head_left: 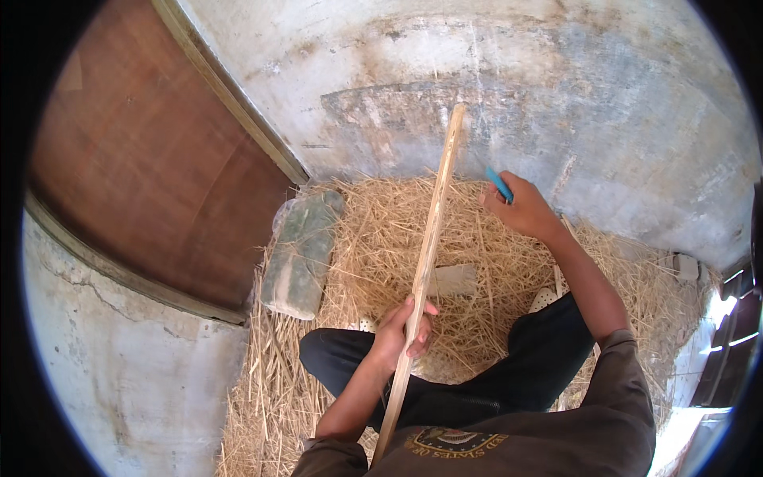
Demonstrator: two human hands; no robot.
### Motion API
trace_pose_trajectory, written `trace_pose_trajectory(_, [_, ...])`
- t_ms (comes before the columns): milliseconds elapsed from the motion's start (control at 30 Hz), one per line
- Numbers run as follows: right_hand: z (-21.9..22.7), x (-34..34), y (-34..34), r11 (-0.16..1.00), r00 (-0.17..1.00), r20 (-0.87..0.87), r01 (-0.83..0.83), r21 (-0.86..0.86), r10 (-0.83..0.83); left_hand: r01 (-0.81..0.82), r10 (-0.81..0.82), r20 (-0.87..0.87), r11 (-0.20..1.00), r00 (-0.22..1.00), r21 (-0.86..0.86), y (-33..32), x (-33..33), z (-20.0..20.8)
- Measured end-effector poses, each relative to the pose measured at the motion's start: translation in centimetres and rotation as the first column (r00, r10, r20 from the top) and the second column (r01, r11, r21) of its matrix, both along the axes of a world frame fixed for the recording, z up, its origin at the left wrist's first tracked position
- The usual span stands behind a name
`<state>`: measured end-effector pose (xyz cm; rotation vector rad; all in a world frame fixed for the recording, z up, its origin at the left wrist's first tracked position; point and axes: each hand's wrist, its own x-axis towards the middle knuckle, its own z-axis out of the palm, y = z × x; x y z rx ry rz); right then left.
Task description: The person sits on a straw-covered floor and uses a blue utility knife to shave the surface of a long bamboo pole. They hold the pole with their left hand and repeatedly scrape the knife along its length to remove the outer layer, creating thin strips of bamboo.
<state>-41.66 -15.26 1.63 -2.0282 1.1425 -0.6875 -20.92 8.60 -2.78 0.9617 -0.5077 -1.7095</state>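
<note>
A long, pale wooden stick (438, 207) slants up and away from my lap toward the wall. My left hand (394, 334) is closed around its lower part, fingers wrapped over it. The stick's near end lies against my dark shirt. To the right of its far part, my right hand (517, 205) is closed on a tool with a blue handle (500, 184), held apart from the stick. The tool's working end is too faint against the wall to make out.
Dry straw (381, 230) covers the ground around my bent legs. A greenish block (302, 254) lies on the left, by a brown door panel (159, 167). Beyond the stick rises a stained pale wall (572, 103). A small flat block (455, 281) sits in the straw.
</note>
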Motion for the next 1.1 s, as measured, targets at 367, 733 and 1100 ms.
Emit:
trace_pose_trajectory(367, [-4.9, 1.6, 5.8, 0.927, 0.943, 0.097, -0.287, -0.242, 0.317, -0.105, 0.098, 0.383, 0.995, 0.919, -0.002, -1.0, -1.7, 0.7])
trace_pose_trajectory(733, [-5.4, 2.4, 8.2, 0.836, 0.938, -0.175, -0.346, -0.427, 0.299, -0.056, 0.085, 0.532, 0.996, 0.843, -0.07, -0.5, -3.4, 1.1])
trace_pose_trajectory(1100, [-7.6, 3.5, 6.4, 0.676, 0.971, -0.152, -0.239, -0.697, 0.187, -0.034, 0.099, 0.644, 0.993, 0.759, -0.112, 0.3, -3.7, 1.6])
